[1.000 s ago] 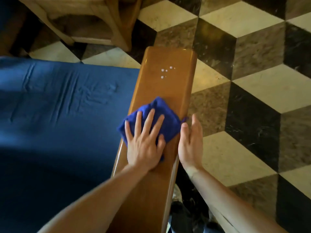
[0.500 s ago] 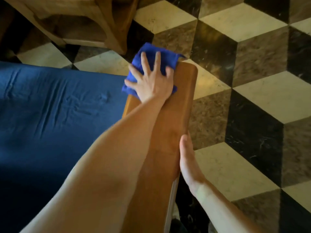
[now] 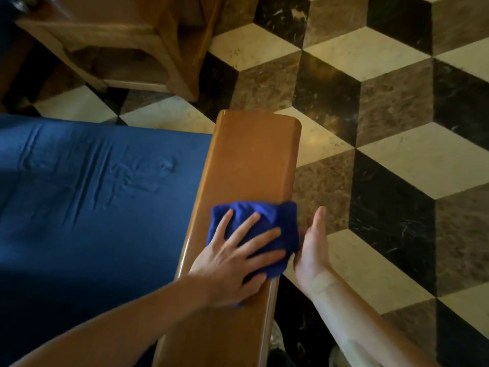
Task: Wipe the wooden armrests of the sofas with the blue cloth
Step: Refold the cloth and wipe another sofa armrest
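Note:
A glossy wooden armrest (image 3: 251, 160) runs from the bottom centre up to mid-frame. The blue cloth (image 3: 277, 223) lies bunched on its middle, spilling over the right edge. My left hand (image 3: 232, 258) presses flat on the cloth with fingers spread. My right hand (image 3: 313, 242) is open, palm turned inward, held beside the armrest's right edge and touching the hanging part of the cloth. The far half of the armrest shows bare wood with no droplets.
A dark blue sofa cushion (image 3: 87, 207) fills the left. A wooden side table (image 3: 119, 43) stands on the floor beyond the cushion. Patterned marble floor (image 3: 383, 154) in black, brown and cream spreads to the right.
My left hand has pulled the cloth back from the armrest's far end to its middle. White droplets seen a second ago are gone. My right hand has lifted off the armrest's edge.

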### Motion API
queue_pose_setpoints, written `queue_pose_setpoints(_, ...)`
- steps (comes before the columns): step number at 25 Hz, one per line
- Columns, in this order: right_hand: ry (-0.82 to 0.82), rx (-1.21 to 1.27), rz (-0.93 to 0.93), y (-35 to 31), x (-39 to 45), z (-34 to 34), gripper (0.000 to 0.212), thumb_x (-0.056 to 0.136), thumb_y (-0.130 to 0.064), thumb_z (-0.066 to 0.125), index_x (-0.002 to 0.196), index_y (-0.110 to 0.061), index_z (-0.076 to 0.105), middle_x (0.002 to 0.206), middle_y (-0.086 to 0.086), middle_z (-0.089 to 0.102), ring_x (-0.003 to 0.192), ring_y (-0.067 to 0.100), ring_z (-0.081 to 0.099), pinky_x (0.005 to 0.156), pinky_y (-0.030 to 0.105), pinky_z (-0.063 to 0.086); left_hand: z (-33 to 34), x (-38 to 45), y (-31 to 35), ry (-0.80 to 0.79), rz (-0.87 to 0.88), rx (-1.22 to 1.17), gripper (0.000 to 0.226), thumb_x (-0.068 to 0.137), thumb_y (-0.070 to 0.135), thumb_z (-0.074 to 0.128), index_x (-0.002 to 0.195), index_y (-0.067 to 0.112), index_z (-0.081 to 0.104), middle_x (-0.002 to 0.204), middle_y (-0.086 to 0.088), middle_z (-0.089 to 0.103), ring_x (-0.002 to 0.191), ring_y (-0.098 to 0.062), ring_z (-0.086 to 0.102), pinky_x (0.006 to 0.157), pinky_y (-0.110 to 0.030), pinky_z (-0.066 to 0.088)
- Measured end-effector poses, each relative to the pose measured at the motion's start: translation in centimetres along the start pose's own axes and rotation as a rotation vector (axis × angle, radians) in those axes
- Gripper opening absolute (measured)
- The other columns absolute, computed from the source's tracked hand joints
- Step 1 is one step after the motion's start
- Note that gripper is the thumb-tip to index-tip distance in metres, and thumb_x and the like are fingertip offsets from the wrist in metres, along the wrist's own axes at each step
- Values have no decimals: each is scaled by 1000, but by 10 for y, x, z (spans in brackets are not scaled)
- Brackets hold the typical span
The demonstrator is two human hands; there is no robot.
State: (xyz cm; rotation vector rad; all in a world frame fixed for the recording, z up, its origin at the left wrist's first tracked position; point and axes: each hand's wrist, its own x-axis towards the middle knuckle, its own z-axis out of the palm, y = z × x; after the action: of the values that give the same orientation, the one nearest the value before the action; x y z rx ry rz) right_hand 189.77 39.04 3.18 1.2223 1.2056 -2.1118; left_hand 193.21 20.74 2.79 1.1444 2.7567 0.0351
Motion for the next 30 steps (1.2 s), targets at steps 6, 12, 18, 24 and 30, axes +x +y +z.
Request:
queue_pose_setpoints(6,-145,-107,69,17,-6,7,79,82,-84,33,135,-32,59,118,-8,73,103,9,71,84,30,57,-18,9,-42,166,-1150,-490,68,82,66,40,147,56,21,155,7,37,135,-31,47,98,-48,44)
queue_pose_setpoints(12,-166,-121,-6,17,-2,-30,57,62,-97,41,108,-70,59,142,-15,56,135,16,49,118,51,32,-42,171,-178,322,-1213,-733,55,94,66,34,139,35,48,134,-14,60,117,-38,58,92,-40,45)
queue_pose_setpoints(18,-183,-41,-32,18,3,-58,26,74,-83,36,68,-75,60,107,-28,70,119,8,60,106,38,42,-54,243,-170,138,-920,-230,38,88,53,34,91,35,68,110,-6,68,104,-37,60,97,-48,43)
queue_pose_setpoints(24,-113,-30,-73,13,-5,-67,45,94,-70,28,70,-64,65,74,-35,70,82,-5,71,75,25,45,-53,250,-101,61,-410,-15,38,101,42,33,125,34,62,143,2,51,132,-30,42,112,-49,27)
queue_pose_setpoints(30,-90,-24,-110,-9,-12,-65,32,98,-64,34,121,-48,49,88,-31,69,85,-3,67,79,29,49,-44,175,-31,-107,11,156,34,90,39,44,99,26,73,117,6,68,131,-24,47,120,-45,19)
